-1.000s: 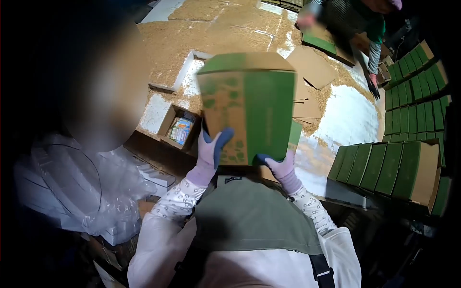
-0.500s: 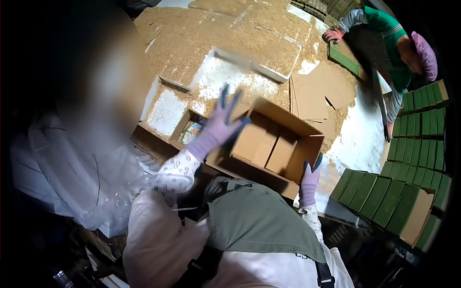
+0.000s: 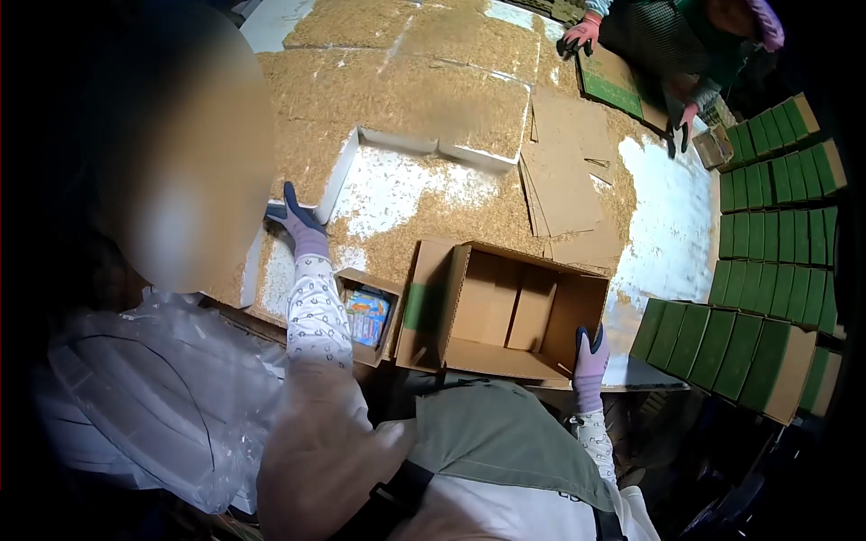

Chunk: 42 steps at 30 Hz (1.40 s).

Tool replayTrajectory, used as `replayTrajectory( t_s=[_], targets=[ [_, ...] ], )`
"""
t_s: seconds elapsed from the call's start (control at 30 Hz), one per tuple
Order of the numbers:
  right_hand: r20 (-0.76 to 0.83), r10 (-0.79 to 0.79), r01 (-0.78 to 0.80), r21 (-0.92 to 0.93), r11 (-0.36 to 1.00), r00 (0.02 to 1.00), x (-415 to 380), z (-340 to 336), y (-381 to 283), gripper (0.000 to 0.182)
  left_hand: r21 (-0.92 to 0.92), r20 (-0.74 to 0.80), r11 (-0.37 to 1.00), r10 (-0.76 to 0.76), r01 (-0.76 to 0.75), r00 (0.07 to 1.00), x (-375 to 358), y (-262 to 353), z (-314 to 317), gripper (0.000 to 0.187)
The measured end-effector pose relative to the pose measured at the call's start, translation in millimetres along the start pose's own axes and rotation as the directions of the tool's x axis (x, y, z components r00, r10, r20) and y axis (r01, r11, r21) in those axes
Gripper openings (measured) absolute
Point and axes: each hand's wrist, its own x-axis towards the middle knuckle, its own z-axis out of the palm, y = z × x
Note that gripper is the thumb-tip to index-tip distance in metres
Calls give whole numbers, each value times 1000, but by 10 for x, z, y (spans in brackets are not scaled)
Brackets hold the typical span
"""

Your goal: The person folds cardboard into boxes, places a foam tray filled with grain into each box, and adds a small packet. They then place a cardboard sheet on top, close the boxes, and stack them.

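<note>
My left hand [image 3: 305, 233], in a purple glove with dark fingertips, reaches forward with its fingers spread, beside a low white divider wall [image 3: 341, 176] among the wood shavings. Nothing shows in its grasp. An open cardboard box [image 3: 487, 359] stands in front of me, its inside bare. Its right wall lies between the thumb and fingers of my right hand [image 3: 591, 362], near the close corner. Left of the box is a cardboard piece with a green band [image 3: 426, 307]. A smaller carton [image 3: 394, 293] holding colourful printed packets [image 3: 367, 316] sits between my left forearm and that piece.
Wood shavings [image 3: 379, 81] cover much of the white table [image 3: 663, 216]. Flat cardboard sheets [image 3: 568, 171] lie beyond the box. Green boxes [image 3: 708, 356] stand in rows at right. Across the table, a co-worker's gloved hand [image 3: 582, 34] touches a green-edged carton [image 3: 618, 86]. Clear plastic [image 3: 171, 388] lies left.
My left hand has swung from above the box to the far left. My right hand stays at the box's right wall. The view has shifted, and the co-worker's hands have moved slightly.
</note>
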Motion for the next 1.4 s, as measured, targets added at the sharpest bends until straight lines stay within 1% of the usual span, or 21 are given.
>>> replayTrajectory(
  t_s=[0.2,0.27,0.33,0.43,0.47,0.53,0.57,0.73,0.77,0.8,0.83,0.93,1.0,1.03,1.07,1.1,1.13,1.17,1.2,1.3,1.4],
  targets=[
    [71,11,-21,150,988,997,53,-34,-162,38,-463,398,837,-99,293,912,-420,724,-521,74],
    [87,5,-19,158,987,996,83,-38,-65,34,-498,730,650,-43,573,683,-547,804,-799,63],
    [139,22,-50,204,978,990,98,-61,-79,36,-238,918,536,-149,810,369,-944,1166,-1089,51],
    [139,-122,78,283,956,983,265,129,600,43,-84,958,577,-177,812,225,-1720,1632,-1292,47],
    [230,77,-179,465,867,970,298,167,584,46,-53,961,605,-185,795,205,-1888,1661,-1302,44],
    [137,-20,-35,386,922,990,248,206,548,41,8,969,783,-159,622,188,-2277,1639,-1380,43],
    [275,15,-183,597,781,961,387,212,742,47,57,970,796,-187,603,155,-2420,1588,-1396,42],
    [251,-92,-138,761,634,964,304,252,763,40,248,941,706,-337,663,8,-2981,1561,-1451,40],
    [248,-126,-117,772,625,961,269,160,635,40,237,943,807,-324,542,70,-3152,1760,-1518,44],
    [165,-217,75,604,794,962,255,105,609,40,39,996,989,-50,143,74,-3094,1668,-1515,47],
    [109,-320,259,375,890,941,251,57,624,41,-212,977,942,208,-261,-41,-2941,1460,-1495,50],
    [108,-372,337,252,907,922,348,331,928,43,-281,958,832,215,-478,-190,-2850,1466,-1451,80],
    [143,-231,157,401,903,962,299,339,817,43,200,980,974,-201,-102,1,-3117,1733,-1431,81],
    [239,-110,-19,482,876,965,242,164,604,43,206,974,966,-217,-156,-60,-3182,1712,-1396,88],
    [344,-2,-196,538,820,939,228,50,463,43,220,966,783,-258,-581,18,-3140,1610,-1321,90],
    [364,29,-238,543,805,931,270,5,480,43,383,883,566,-456,-730,110,-3112,1541,-1270,89],
    [215,-202,108,384,917,956,400,38,722,44,496,756,293,-608,-817,242,-3283,1657,-1220,88],
    [115,-458,438,163,884,882,623,170,1109,45,328,874,28,-388,-944,292,-3199,1258,-1190,80],
    [157,-408,373,211,903,899,904,186,1073,44,319,902,-69,-284,-945,325,-3266,1131,-1214,69],
    [126,-239,184,345,920,963,1567,35,488,45,314,905,-61,-283,-947,318,-3343,1126,-1114,50],
    [97,-266,282,-226,933,959,2636,515,547,81,217,967,-14,-133,-976,217,-3334,933,-1212,36]
  ],
)
